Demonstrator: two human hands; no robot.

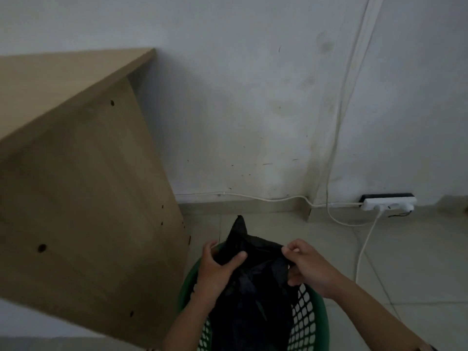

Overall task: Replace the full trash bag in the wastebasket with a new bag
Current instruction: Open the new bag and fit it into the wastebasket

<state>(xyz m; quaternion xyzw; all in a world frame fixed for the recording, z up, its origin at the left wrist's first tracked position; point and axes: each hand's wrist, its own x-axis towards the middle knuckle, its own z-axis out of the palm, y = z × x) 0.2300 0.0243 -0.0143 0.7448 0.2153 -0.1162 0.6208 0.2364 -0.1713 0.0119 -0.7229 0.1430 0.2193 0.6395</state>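
Note:
A black trash bag [255, 295] fills a green mesh wastebasket [307, 323] at the bottom centre of the head view. One corner of the bag sticks up towards the wall. My left hand [217, 269] grips the bag's left top edge, thumb over the plastic. My right hand [309, 267] pinches the bag's right top edge between thumb and fingers. The bag's lower part and the basket's bottom are out of frame.
A light wooden desk [83, 188] stands close on the left, its side panel right beside the basket. A white power strip [388, 202] with cables [364, 249] lies on the tiled floor by the wall at right.

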